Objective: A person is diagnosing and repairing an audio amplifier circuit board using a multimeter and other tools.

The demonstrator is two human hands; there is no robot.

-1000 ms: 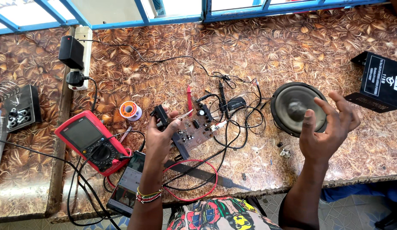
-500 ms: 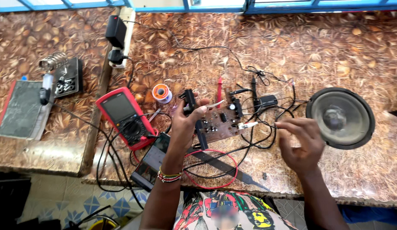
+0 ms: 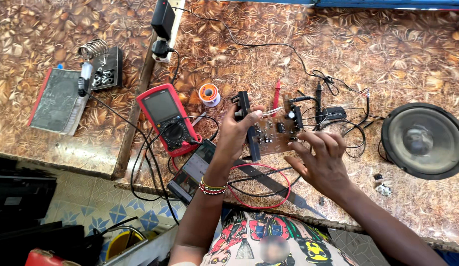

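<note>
A: Where's the circuit board sitting?

B: Table centre, red multimeter at its 9 o'clock. Left hand is gripping its left edge; right hand, fingers loosely spread, is touching its right side.

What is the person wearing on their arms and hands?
Both arms are bare, with no sleeves showing. The left hand has a beaded bracelet around its wrist, with red, white, green and dark beads in a few strands. The right hand has no bracelet, and no gloves are on either hand.
</note>
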